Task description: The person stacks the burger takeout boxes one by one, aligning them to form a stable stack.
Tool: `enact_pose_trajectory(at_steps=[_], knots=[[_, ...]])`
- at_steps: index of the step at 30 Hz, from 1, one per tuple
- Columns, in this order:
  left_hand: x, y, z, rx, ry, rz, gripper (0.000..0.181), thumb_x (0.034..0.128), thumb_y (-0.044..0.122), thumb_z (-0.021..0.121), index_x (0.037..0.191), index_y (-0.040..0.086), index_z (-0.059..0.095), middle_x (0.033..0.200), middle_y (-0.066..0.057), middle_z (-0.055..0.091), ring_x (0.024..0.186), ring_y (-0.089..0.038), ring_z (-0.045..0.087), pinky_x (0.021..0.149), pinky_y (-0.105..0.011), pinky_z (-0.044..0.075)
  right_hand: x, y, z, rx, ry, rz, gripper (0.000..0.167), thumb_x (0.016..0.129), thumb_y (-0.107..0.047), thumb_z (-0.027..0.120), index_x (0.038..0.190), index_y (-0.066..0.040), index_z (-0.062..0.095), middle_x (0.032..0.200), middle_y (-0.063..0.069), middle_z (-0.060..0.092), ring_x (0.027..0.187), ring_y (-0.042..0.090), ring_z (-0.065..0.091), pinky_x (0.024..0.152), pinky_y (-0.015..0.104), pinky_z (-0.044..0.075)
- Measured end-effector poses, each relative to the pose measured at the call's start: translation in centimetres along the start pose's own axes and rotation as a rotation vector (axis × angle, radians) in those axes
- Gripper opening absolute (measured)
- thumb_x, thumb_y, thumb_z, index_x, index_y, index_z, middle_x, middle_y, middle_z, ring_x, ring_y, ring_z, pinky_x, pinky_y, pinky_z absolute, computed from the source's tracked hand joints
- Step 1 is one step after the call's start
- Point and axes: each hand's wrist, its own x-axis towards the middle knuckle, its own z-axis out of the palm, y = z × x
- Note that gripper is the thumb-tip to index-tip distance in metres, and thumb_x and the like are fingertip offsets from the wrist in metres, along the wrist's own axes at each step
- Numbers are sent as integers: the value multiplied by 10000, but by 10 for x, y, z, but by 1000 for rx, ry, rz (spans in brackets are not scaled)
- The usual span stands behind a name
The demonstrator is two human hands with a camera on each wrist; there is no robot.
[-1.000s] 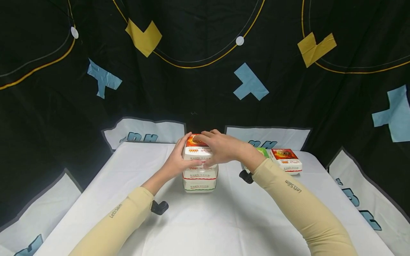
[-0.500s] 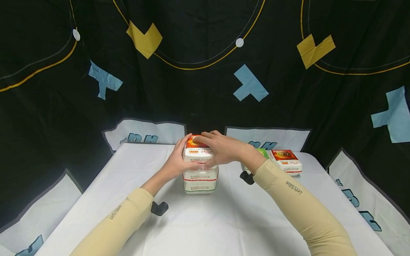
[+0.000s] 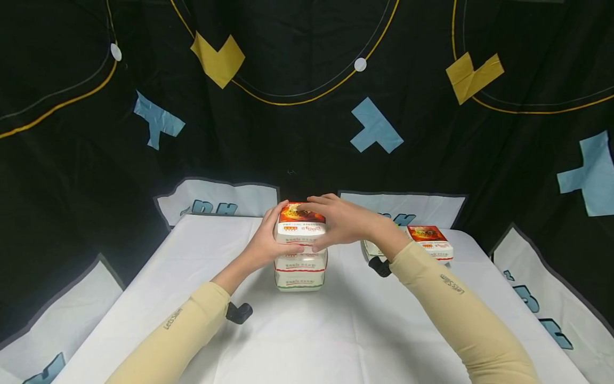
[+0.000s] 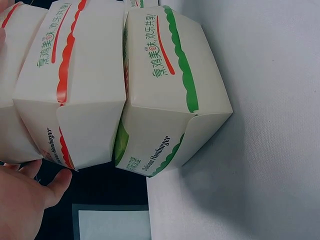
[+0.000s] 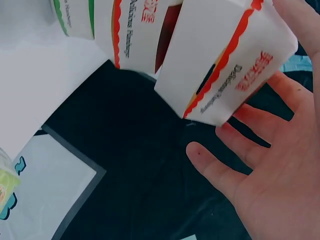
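Three white hamburger boxes stand stacked on the table in the head view. The top box (image 3: 301,234) has a red printed lid, the middle box (image 3: 299,263) a red scalloped line, the bottom box (image 3: 299,281) a green one. My left hand (image 3: 264,242) holds the top box at its left side, thumb across the front, fingers along the side. My right hand (image 3: 349,218) is at the box's right, fingers spread and loosely bent, index finger over the lid. In the right wrist view several of its fingertips are apart from the box, which sits askew above the middle one.
To the right on the white table (image 3: 288,341) lies another red-lidded box (image 3: 429,240). A further box (image 3: 371,249) beside it is mostly hidden by my right wrist. A black curtain (image 3: 297,144) hangs behind the table.
My right hand has shifted slightly right, away from the top box, uncovering more of its lid and front. The left hand and the stack stay in place.
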Motion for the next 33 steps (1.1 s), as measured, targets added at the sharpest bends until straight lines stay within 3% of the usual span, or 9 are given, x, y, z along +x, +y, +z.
enact_pose_trajectory(at_steps=[7,16,25,33], knots=[[-2,-2,1,-16,-3,-6,1104,738,358,900,1582,369,189,1591,-12,249,1327,-263,421,1009,-507,518,-11,12,-3,50,-3,-3,954,736,-570,843,1539,-325,391,1587,-32,384,1360,218,374,967,436,544],[-1,2,2,-12,5,-7,1091,742,367,895,1575,392,189,1592,-15,254,1341,-255,408,1030,-533,494,-23,29,-6,88,12,57,1003,706,-555,872,1542,-309,377,1592,3,364,1426,264,322,1000,504,526],[1,4,1,-3,14,-14,1084,748,344,893,1573,395,192,1585,-3,271,1354,-238,396,1006,-512,519,-34,49,-4,61,18,127,1019,694,-546,884,1545,-317,371,1637,46,297,1465,301,287,1025,541,500],[0,4,1,-4,18,-8,1075,753,327,890,1571,389,196,1582,6,275,1358,-232,392,1013,-522,512,-42,65,-1,55,21,140,1007,694,-533,888,1538,-307,388,1611,50,328,1443,301,312,1058,548,469]])
